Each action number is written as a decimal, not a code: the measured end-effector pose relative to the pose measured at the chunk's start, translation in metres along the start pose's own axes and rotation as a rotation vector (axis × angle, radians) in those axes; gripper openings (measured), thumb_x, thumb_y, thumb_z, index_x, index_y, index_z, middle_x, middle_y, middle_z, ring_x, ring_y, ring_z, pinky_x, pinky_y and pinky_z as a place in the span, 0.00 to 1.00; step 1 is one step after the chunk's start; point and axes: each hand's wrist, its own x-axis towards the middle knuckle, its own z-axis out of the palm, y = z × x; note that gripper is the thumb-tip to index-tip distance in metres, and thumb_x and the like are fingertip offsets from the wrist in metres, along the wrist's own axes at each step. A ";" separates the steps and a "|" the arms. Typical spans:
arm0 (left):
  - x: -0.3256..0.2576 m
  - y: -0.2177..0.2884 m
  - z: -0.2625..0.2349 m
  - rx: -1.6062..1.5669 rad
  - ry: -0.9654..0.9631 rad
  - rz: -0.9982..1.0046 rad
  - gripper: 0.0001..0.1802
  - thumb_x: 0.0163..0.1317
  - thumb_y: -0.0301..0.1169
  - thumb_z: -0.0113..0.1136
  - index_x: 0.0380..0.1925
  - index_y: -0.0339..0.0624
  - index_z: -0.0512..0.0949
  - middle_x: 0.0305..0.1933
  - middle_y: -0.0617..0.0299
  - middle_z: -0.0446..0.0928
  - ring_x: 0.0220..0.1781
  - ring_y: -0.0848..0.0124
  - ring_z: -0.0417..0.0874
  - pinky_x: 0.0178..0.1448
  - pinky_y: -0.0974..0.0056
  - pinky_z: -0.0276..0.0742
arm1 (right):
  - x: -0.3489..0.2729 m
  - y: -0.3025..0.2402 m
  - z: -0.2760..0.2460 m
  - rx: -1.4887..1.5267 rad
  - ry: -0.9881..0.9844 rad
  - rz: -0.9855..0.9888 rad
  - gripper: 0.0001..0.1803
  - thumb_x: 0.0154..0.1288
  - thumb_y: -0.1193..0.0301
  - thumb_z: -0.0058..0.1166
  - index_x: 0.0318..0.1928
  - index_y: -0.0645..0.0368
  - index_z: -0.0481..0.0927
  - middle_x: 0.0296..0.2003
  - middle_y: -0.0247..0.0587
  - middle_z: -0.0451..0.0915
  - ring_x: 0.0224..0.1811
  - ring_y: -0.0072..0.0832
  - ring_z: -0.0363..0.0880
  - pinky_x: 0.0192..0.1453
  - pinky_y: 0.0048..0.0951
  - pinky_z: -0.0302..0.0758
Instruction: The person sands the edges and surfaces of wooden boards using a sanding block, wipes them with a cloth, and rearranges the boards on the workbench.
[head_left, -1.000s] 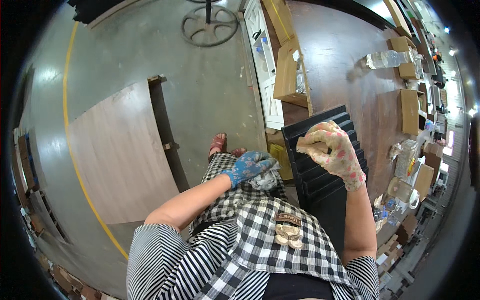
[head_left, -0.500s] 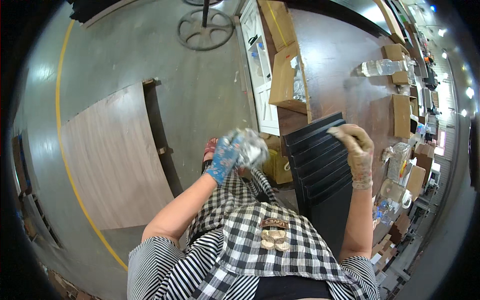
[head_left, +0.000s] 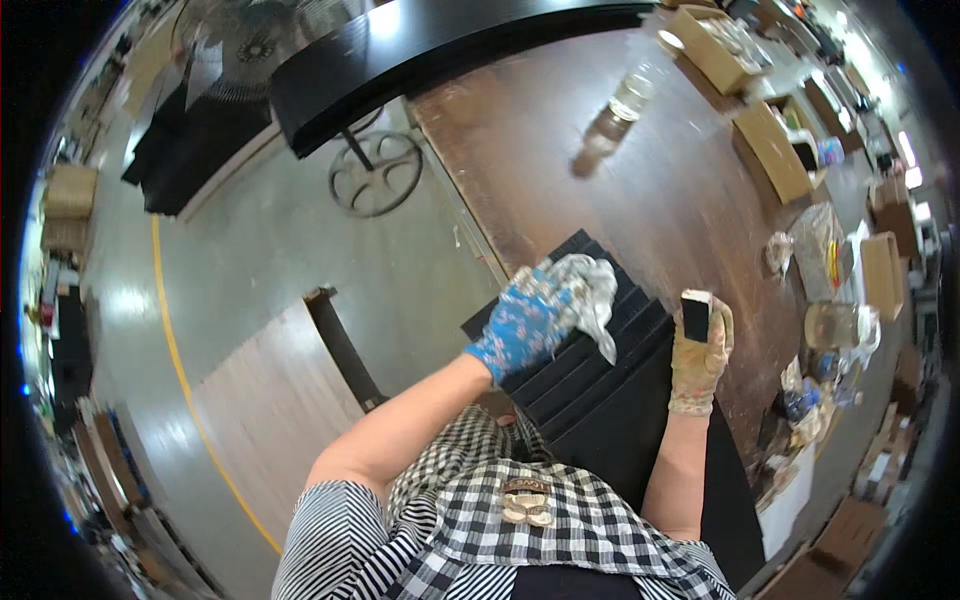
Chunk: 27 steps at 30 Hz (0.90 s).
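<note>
My left hand point(head_left: 522, 325), in a blue floral glove, is closed on a crumpled grey-white rag point(head_left: 597, 290). The rag lies over a set of overlapping black boards point(head_left: 615, 385) at the table's near edge, close to my body. In a stained beige glove, my right hand point(head_left: 700, 365) grips a small block point(head_left: 696, 317) with a black face and a pale top edge. That block is upright just right of the boards. My apron and forearm cover part of the boards' near end.
A clear bottle point(head_left: 633, 95) stands on the brown table point(head_left: 520, 150). Along its right side are cardboard boxes point(head_left: 770, 150), a plastic jug point(head_left: 838, 328) and plastic bags. A long black panel point(head_left: 400, 45) spans the far edge. On the floor to the left rests a wood-grain board point(head_left: 275, 385).
My view has turned toward the table. My left hand has brought the rag from beside the table onto the black boards. The block in my right hand now shows its black face.
</note>
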 end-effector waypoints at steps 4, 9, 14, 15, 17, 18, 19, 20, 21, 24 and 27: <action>0.058 -0.033 0.032 -0.144 0.124 0.019 0.28 0.57 0.36 0.60 0.60 0.43 0.73 0.69 0.54 0.67 0.71 0.50 0.65 0.72 0.48 0.60 | 0.000 0.004 0.009 0.196 -0.028 0.066 0.15 0.68 0.65 0.57 0.50 0.60 0.77 0.47 0.36 0.80 0.51 0.29 0.80 0.54 0.31 0.79; 0.028 -0.030 0.013 0.100 0.125 0.292 0.27 0.56 0.31 0.60 0.59 0.43 0.74 0.69 0.53 0.67 0.71 0.48 0.64 0.72 0.52 0.62 | 0.005 0.013 -0.018 0.393 -0.020 0.066 0.14 0.70 0.65 0.54 0.50 0.60 0.77 0.47 0.38 0.80 0.51 0.28 0.79 0.53 0.32 0.79; -0.100 -0.074 0.001 -0.279 -0.094 -0.385 0.28 0.60 0.29 0.58 0.62 0.42 0.70 0.67 0.49 0.67 0.67 0.50 0.68 0.69 0.51 0.67 | 0.005 0.020 -0.016 0.547 0.001 0.077 0.13 0.70 0.66 0.55 0.49 0.61 0.79 0.47 0.39 0.80 0.51 0.30 0.78 0.55 0.34 0.78; -0.121 -0.107 0.004 -0.203 -0.090 -0.400 0.27 0.62 0.29 0.57 0.63 0.41 0.69 0.66 0.49 0.67 0.66 0.50 0.69 0.67 0.51 0.69 | 0.004 0.019 -0.008 0.546 0.075 0.093 0.13 0.69 0.65 0.56 0.48 0.61 0.79 0.46 0.39 0.80 0.50 0.30 0.79 0.54 0.34 0.78; -0.096 -0.111 -0.013 -0.085 -0.122 -0.283 0.25 0.65 0.27 0.54 0.63 0.41 0.68 0.67 0.49 0.67 0.65 0.51 0.70 0.68 0.50 0.67 | 0.004 0.022 -0.015 0.593 0.096 0.098 0.13 0.69 0.66 0.56 0.48 0.61 0.79 0.46 0.39 0.80 0.49 0.29 0.79 0.54 0.34 0.78; -0.061 -0.076 -0.035 -0.510 -0.042 -0.382 0.26 0.65 0.27 0.54 0.63 0.41 0.68 0.67 0.50 0.66 0.66 0.50 0.69 0.69 0.50 0.65 | 0.004 0.024 -0.019 0.641 0.102 0.121 0.13 0.69 0.66 0.56 0.48 0.61 0.79 0.46 0.39 0.80 0.49 0.29 0.79 0.54 0.34 0.78; -0.046 -0.048 -0.041 -0.336 -0.099 -0.083 0.24 0.64 0.30 0.55 0.61 0.40 0.70 0.66 0.49 0.68 0.67 0.52 0.69 0.70 0.52 0.64 | 0.003 0.016 -0.008 0.627 0.036 0.137 0.13 0.69 0.66 0.56 0.48 0.60 0.79 0.45 0.38 0.80 0.48 0.29 0.79 0.54 0.34 0.78; -0.033 -0.010 -0.036 -0.170 -0.153 0.222 0.23 0.64 0.33 0.56 0.58 0.39 0.72 0.65 0.47 0.69 0.69 0.54 0.68 0.71 0.54 0.63 | -0.002 0.014 -0.009 0.627 0.045 0.145 0.13 0.69 0.66 0.56 0.48 0.60 0.79 0.45 0.38 0.80 0.48 0.29 0.79 0.54 0.34 0.78; -0.021 0.037 -0.021 -0.160 -0.110 0.327 0.23 0.64 0.32 0.55 0.58 0.40 0.72 0.66 0.47 0.68 0.70 0.51 0.66 0.71 0.51 0.61 | -0.001 0.016 -0.013 0.631 0.052 0.132 0.13 0.69 0.65 0.56 0.49 0.59 0.79 0.45 0.38 0.81 0.48 0.29 0.79 0.55 0.34 0.78; 0.017 0.055 0.002 -0.127 -0.085 0.462 0.21 0.64 0.34 0.54 0.57 0.39 0.73 0.68 0.46 0.67 0.71 0.48 0.64 0.71 0.47 0.59 | 0.008 0.024 -0.022 0.666 0.069 0.106 0.15 0.69 0.64 0.56 0.50 0.59 0.78 0.45 0.37 0.80 0.49 0.29 0.79 0.56 0.35 0.78; 0.062 0.038 0.023 -0.116 0.073 0.386 0.22 0.65 0.33 0.52 0.58 0.39 0.72 0.66 0.47 0.69 0.68 0.50 0.68 0.70 0.51 0.61 | 0.010 0.020 -0.011 0.679 0.063 0.147 0.14 0.69 0.65 0.56 0.49 0.60 0.78 0.47 0.38 0.79 0.50 0.29 0.78 0.57 0.36 0.78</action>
